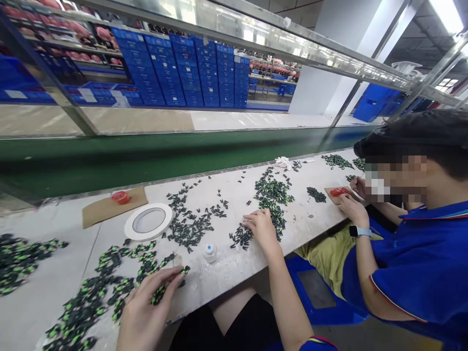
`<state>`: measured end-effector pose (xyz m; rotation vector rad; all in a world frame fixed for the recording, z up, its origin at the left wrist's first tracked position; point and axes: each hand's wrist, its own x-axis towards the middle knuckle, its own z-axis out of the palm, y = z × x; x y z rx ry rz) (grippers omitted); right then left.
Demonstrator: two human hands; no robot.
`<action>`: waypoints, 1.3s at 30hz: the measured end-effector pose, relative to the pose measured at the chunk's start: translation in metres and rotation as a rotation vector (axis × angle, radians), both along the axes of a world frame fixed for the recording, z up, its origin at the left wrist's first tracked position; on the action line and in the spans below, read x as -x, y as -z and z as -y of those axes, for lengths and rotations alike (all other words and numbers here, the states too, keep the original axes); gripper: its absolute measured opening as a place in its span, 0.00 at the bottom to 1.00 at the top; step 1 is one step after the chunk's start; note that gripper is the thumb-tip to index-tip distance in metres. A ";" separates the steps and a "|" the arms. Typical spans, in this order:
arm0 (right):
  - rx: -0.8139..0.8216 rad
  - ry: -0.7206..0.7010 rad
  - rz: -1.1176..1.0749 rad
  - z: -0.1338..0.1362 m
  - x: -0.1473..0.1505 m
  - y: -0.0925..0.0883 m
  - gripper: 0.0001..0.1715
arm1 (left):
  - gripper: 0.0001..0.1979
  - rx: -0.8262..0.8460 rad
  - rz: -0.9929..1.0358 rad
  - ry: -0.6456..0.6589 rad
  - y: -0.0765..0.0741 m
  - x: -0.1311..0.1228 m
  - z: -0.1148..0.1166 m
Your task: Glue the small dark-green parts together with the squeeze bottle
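Observation:
My left hand [149,307] rests at the near edge of the white workbench [226,265], its fingers closed round a small black-and-green part [161,292], beside a spread of the same parts [95,297]. My right hand [260,228] lies palm down further right, fingers curled over the bench, touching a heap of small dark pieces [241,237]. Whether it holds one is hidden. A larger pile of green-and-black parts [273,192] lies just beyond it. A small white bottle with a blue cap [209,251] stands between my hands.
A white tape roll [148,222] and a brown card with a red cap [120,197] lie at the back left. A green conveyor belt [146,156] runs behind the bench. A co-worker in a blue shirt [413,273] sits at my right, hands [351,207] on the bench.

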<state>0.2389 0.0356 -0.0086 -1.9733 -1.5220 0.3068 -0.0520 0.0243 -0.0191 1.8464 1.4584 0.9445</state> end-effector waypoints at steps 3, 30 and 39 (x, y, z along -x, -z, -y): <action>0.044 -0.006 0.024 -0.007 0.001 0.005 0.05 | 0.18 -0.005 -0.003 0.022 0.006 0.001 0.001; -0.193 0.123 -0.710 0.031 0.026 -0.008 0.17 | 0.18 0.036 0.120 0.064 -0.008 -0.032 0.030; 0.144 0.025 -1.169 0.055 0.064 -0.013 0.21 | 0.14 -0.036 0.095 0.137 -0.012 -0.033 0.031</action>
